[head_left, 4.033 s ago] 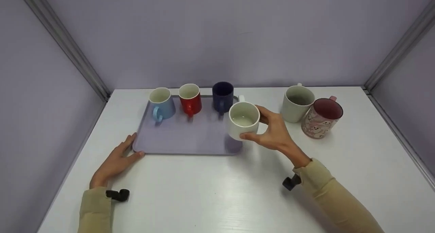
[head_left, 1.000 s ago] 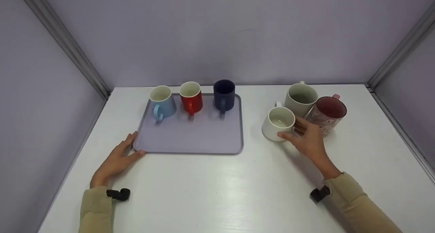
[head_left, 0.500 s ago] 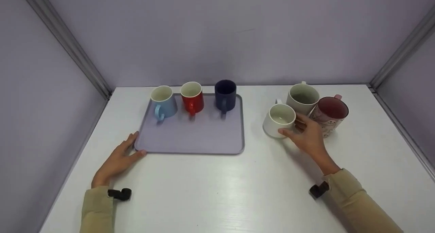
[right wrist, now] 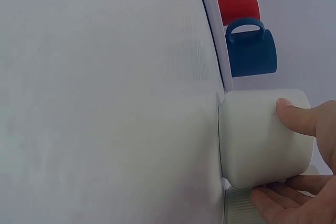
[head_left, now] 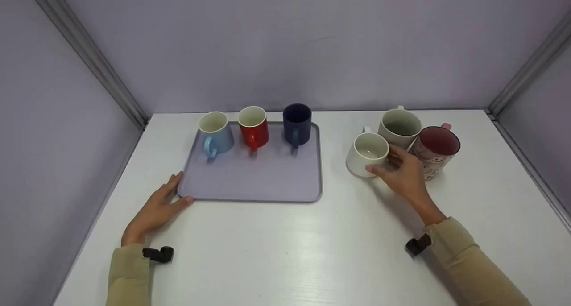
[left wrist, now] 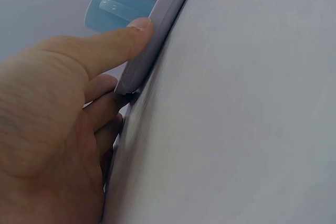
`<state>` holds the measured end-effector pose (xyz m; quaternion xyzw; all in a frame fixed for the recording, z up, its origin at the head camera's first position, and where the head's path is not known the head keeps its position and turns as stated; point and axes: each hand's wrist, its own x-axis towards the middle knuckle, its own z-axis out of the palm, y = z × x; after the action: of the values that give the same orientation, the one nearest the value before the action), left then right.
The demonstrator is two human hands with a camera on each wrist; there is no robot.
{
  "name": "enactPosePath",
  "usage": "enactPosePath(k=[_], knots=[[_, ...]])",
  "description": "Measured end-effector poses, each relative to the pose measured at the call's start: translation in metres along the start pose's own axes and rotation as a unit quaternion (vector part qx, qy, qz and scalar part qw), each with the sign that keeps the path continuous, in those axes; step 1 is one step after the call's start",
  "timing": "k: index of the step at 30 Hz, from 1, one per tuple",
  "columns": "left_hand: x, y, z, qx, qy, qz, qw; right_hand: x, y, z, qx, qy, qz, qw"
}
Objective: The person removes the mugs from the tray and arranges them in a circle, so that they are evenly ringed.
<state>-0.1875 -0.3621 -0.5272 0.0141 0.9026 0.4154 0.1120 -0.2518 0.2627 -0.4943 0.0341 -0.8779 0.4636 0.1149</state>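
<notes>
My right hand [head_left: 401,172] grips a plain white mug [head_left: 363,160] by its side, thumb in front and fingers behind. In the right wrist view the base of this mug [right wrist: 257,140] is right at the table surface. Its handle points to the back. Close behind stands a larger whitish mug [head_left: 392,138], and to the right a pink patterned mug [head_left: 430,161] with a dark red inside, partly covered by my fingers. On the left, my left hand [head_left: 154,214] holds the near left corner of a lilac tray [head_left: 250,181], thumb on its front edge [left wrist: 139,61] and fingers at its side.
Along the tray's far side stand a light blue mug [head_left: 218,138], a red mug [head_left: 254,134] and a dark blue mug [head_left: 297,130], handles toward me. Lilac panels [head_left: 285,47] enclose the white table [head_left: 267,252] at the back and sides.
Since four seconds ago, my right hand has carried the white mug from over the tray's right edge to the two right-hand mugs. Lately it shifts slightly backward. My left hand stays at the tray corner.
</notes>
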Motion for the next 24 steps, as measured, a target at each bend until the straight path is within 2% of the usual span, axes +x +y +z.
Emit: enactPosePath(k=[14,24], knots=[[-0.0012,-0.0006,0.0003,-0.009,0.0,-0.005,0.9999,0.0004,-0.0007,0.0016,-0.007,0.008,-0.002,0.9999],[-0.0005,0.0013,0.001,0.0,0.004,-0.004,1.0,0.0034,-0.0017,0.0088,-0.04,0.066,-0.019,0.9969]])
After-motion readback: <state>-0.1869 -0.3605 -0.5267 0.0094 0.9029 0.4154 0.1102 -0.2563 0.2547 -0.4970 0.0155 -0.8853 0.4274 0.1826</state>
